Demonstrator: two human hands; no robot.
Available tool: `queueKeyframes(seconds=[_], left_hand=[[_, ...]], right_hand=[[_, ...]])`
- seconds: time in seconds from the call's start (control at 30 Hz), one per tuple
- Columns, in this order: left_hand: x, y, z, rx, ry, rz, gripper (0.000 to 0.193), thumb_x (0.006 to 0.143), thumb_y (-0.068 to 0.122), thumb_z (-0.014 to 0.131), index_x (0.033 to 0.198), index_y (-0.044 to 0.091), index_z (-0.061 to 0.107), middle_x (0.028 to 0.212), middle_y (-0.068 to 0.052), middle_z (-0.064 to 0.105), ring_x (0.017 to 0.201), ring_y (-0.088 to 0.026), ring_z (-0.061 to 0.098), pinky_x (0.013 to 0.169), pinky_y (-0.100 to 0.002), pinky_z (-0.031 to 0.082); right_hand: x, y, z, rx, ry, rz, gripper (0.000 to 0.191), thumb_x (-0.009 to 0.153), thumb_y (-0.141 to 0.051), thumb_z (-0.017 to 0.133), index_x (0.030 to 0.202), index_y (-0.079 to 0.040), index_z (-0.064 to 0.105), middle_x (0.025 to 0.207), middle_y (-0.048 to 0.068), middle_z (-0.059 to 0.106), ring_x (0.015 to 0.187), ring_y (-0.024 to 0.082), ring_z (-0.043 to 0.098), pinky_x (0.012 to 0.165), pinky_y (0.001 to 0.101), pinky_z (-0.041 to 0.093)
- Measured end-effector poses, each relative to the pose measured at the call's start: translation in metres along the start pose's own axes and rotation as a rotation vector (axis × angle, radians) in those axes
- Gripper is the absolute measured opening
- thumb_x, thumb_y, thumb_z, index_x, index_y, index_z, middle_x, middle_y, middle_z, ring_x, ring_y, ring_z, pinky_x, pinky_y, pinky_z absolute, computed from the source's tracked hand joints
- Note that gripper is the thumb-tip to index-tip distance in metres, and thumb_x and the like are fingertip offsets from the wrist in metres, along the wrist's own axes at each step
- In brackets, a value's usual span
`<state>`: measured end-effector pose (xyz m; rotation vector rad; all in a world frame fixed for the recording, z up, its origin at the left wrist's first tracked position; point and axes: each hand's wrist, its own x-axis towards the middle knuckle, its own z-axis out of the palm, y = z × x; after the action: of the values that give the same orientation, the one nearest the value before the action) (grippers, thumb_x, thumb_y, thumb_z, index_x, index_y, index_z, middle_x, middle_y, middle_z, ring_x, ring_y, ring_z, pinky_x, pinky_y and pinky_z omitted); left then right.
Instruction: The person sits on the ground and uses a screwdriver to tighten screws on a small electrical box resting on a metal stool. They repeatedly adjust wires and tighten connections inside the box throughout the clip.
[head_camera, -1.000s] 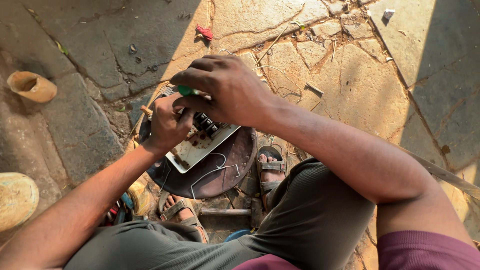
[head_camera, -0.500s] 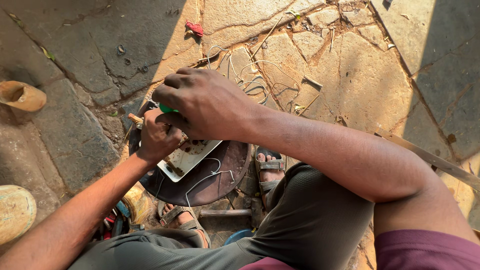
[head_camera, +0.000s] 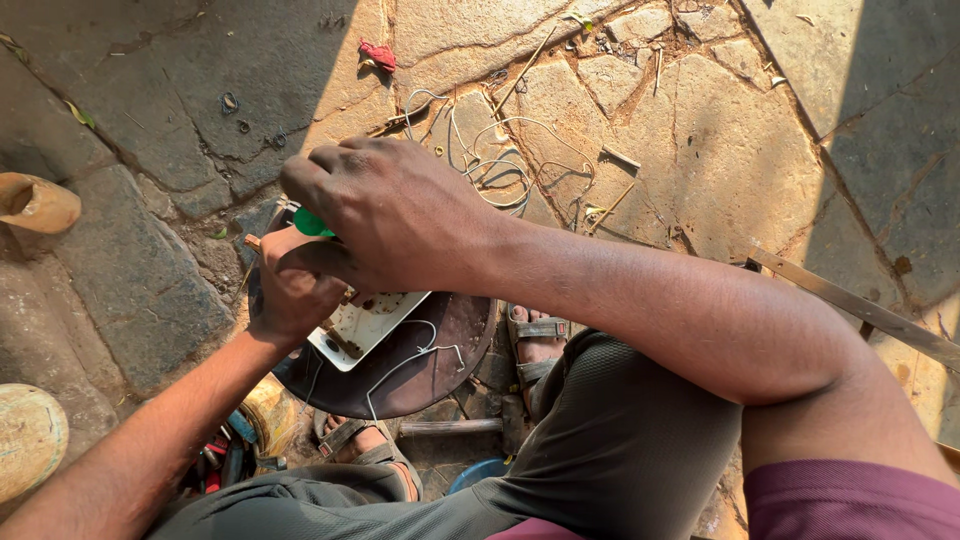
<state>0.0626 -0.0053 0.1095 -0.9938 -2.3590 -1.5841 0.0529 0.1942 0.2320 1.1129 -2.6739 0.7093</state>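
The white plate (head_camera: 365, 325) lies tilted on the round brown stool top (head_camera: 455, 345), kept there as a working surface at knee level. The left hand (head_camera: 295, 290) grips its upper edge, fingers curled shut on it to steady it. The right hand (head_camera: 395, 215) closes over a green-handled tool (head_camera: 312, 222), fingers together, bearing down. Loose white wire (head_camera: 500, 165) lies on the stone paving (head_camera: 700, 150) beyond.

White panel (head_camera: 365, 325) with brown stains, on a dark brown round stool top (head_camera: 440, 365). Green tool handle (head_camera: 312, 222), probably a screwdriver. White wires (head_camera: 490, 150), red scrap (head_camera: 378, 54).
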Motion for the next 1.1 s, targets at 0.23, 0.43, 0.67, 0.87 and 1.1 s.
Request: queueKeyframes(seconds=[0.23,0.43,0.67,0.87,1.1], left_hand=[[-0.008,-0.009,0.003,0.047,0.033,-0.040,0.006,0.082,0.001,0.062,0.079,0.002,0.067,0.076,-0.010,0.067,0.069,-0.024,0.068,0.066,-0.035,0.051],[-0.010,-0.014,0.006,0.088,0.083,-0.034,0.006,0.082,0.001,0.064,0.077,0.002,0.066,0.075,-0.010,0.066,0.069,-0.025,0.065,0.067,-0.037,0.050],[-0.012,-0.015,0.007,0.102,0.083,-0.029,0.006,0.082,0.002,0.065,0.076,0.001,0.064,0.076,-0.011,0.065,0.072,-0.026,0.064,0.068,-0.038,0.049],[-0.009,-0.010,0.008,0.027,0.037,-0.073,0.007,0.081,0.003,0.065,0.075,0.001,0.065,0.071,-0.010,0.066,0.064,-0.023,0.066,0.063,-0.034,0.051],[-0.007,-0.004,0.005,0.011,-0.004,-0.047,0.009,0.084,0.009,0.070,0.079,0.001,0.068,0.075,-0.010,0.070,0.070,-0.024,0.072,0.065,-0.035,0.053]], right_hand=[[-0.004,0.002,0.004,0.002,0.008,-0.058,0.045,0.080,-0.031,0.081,0.114,-0.007,0.064,0.104,0.013,0.066,0.104,0.031,0.066,0.085,0.0447,0.055],[-0.003,0.005,0.009,0.005,0.044,-0.113,0.037,0.088,-0.029,0.078,0.114,-0.006,0.067,0.104,0.012,0.064,0.104,0.029,0.065,0.085,0.0434,0.055],[-0.004,0.004,0.009,0.001,0.026,-0.107,0.033,0.088,-0.029,0.077,0.109,-0.006,0.067,0.101,0.011,0.064,0.103,0.029,0.065,0.083,0.0427,0.056],[-0.004,0.001,0.007,-0.040,0.023,-0.058,0.033,0.087,-0.029,0.076,0.105,-0.005,0.063,0.099,0.012,0.068,0.101,0.032,0.069,0.081,0.0445,0.056],[-0.001,0.001,0.009,-0.078,0.006,-0.035,0.037,0.085,-0.030,0.076,0.104,-0.002,0.062,0.094,0.014,0.070,0.092,0.032,0.070,0.074,0.0452,0.057]])
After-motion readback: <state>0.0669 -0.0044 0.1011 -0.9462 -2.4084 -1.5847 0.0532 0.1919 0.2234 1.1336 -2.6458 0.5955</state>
